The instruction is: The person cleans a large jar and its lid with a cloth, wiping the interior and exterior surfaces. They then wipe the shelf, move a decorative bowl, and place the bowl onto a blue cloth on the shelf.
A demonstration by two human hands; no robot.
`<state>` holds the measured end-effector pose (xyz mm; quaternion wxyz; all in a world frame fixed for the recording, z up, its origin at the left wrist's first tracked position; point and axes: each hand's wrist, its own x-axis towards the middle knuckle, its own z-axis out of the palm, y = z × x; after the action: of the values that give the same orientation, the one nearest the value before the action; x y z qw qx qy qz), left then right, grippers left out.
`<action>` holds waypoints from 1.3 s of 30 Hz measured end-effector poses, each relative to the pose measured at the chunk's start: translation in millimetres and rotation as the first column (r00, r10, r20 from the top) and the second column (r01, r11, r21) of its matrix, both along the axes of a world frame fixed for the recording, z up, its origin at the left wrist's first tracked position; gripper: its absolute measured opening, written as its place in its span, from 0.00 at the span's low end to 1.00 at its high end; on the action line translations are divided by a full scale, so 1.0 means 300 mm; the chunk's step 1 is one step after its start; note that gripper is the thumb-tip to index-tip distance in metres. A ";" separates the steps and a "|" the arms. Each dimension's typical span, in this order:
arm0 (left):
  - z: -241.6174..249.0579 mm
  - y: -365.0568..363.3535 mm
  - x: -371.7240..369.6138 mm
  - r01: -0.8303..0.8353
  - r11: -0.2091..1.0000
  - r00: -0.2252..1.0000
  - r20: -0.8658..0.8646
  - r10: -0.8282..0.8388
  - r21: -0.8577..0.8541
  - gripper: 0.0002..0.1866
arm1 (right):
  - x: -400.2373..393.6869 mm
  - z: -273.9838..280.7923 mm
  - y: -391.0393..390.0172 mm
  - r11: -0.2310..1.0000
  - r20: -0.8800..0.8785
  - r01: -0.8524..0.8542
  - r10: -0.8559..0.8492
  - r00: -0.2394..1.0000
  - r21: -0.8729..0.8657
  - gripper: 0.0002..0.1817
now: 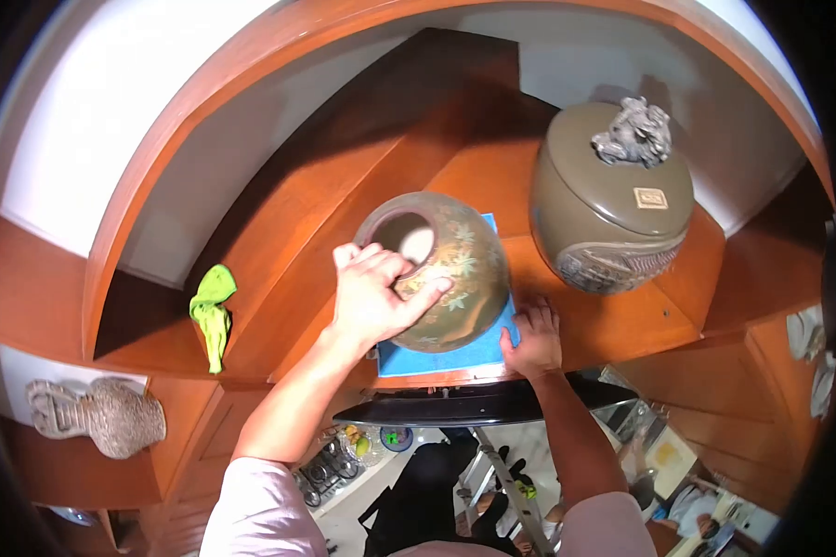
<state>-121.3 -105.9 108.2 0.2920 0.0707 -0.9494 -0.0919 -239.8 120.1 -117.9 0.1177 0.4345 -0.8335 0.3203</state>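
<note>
A round olive-brown vase (474,288) with a leaf pattern is tilted so that its dark-rimmed mouth faces up and to the left. My left hand (372,295) is closed on its rim, fingers over the mouth and thumb against the painted side. Under the vase lies a blue cloth (418,362), at the front of the wooden shelf (594,320). My right hand (536,342) rests on the shelf just right of the vase, fingers laid out and thumb at the cloth's edge. It holds nothing that I can see.
Right of the vase stands a large lidded jar (567,195) with a sculpted knob. A lime-green cloth (214,316) lies on the left. Below are a black curved edge (464,407), a ladder (515,492) and a handled textured vase (121,418). A wooden arch (195,102) frames the niche.
</note>
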 end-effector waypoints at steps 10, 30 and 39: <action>-0.029 0.065 0.029 0.001 0.997 0.998 -0.061 -0.006 -0.076 0.25 | 0.013 0.004 0.007 0.998 0.094 -0.020 0.015 0.995 0.057 0.15; 0.030 -0.356 0.862 -0.609 0.566 0.726 0.102 0.680 0.556 0.16 | -0.043 -0.039 0.265 0.947 0.040 0.298 -0.295 0.955 -0.120 0.14; -0.247 0.464 0.817 -0.194 -0.173 0.933 0.236 0.271 0.965 0.12 | -0.054 -0.061 0.258 0.965 -0.004 0.182 -0.186 0.983 -0.187 0.24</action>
<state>123.7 33.2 34.0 0.1760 0.4323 -0.5211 -0.7145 -256.1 197.5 -136.2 0.1959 0.3457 -0.8354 0.3797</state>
